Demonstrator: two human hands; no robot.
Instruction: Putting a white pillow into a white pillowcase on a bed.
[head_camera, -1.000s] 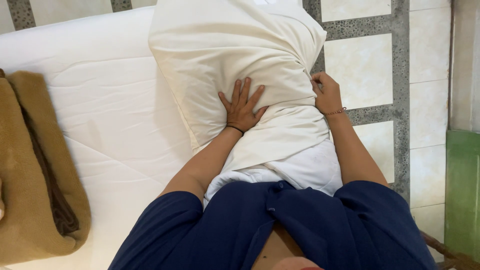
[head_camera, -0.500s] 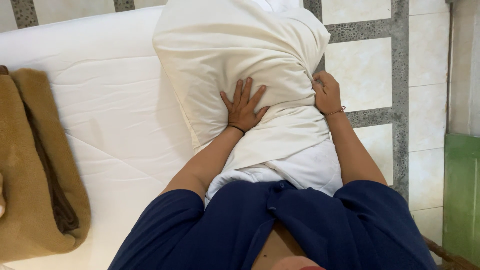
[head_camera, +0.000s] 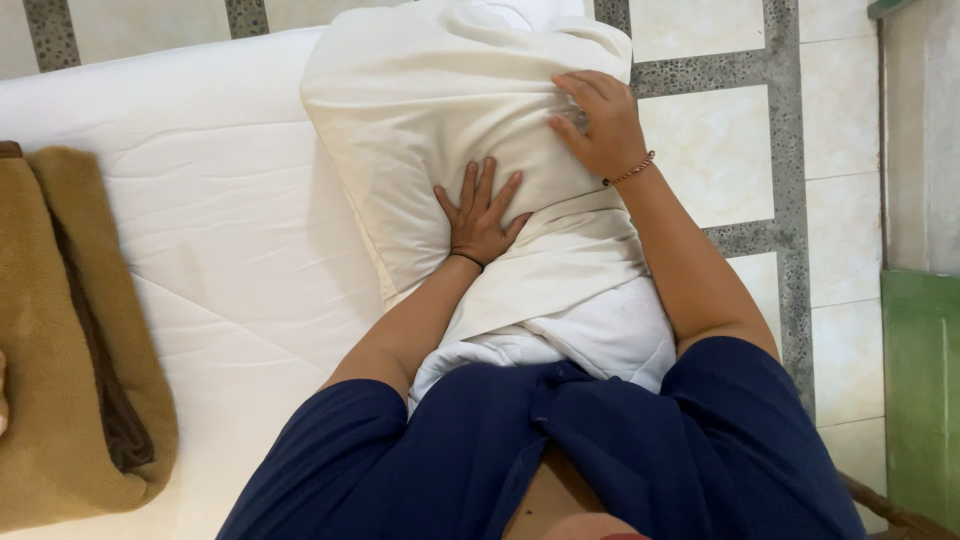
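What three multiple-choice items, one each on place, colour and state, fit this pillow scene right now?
1. Where does the blanket lie?
A. on the mattress's left part
B. on the floor
C. over the pillow

2. What colour is the pillowcase?
A. green
B. cream
C. navy

3. How is the left hand?
A. clenched
B. lifted away
C. flat, fingers spread

Answers: 1 A, it rests on the mattress at the left edge; 2 B, the cloth is pale cream; 3 C, its palm presses the pillow while the right hand rests higher up.
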